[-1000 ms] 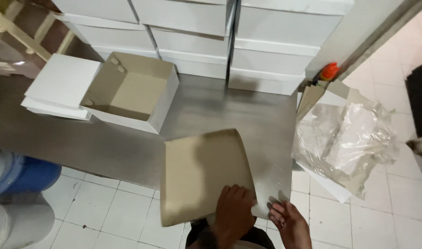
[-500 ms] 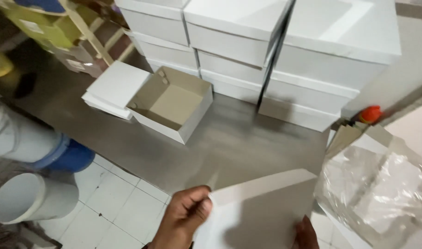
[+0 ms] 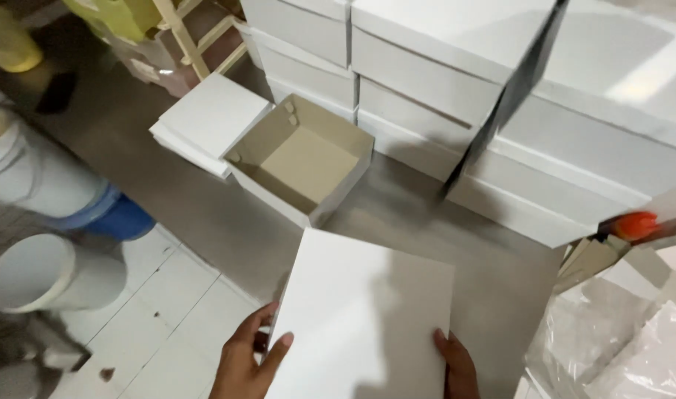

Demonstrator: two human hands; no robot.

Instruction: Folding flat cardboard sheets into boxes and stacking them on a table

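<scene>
— What were my hands doing?

— Your left hand [image 3: 248, 360] and right hand [image 3: 458, 367] both gripped a white cardboard sheet [image 3: 364, 318] by its near edges, holding it flat over the grey worktop [image 3: 397, 214].

— And around it?

— An open box [image 3: 301, 159] sat just beyond the sheet, beside a stack of flat sheets [image 3: 205, 122], with closed white boxes [image 3: 426, 74] piled behind.

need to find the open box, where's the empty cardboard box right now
In the head view the open empty box sits left of centre on the grey table, beside the flat white stack and before the stacked white boxes.
</scene>
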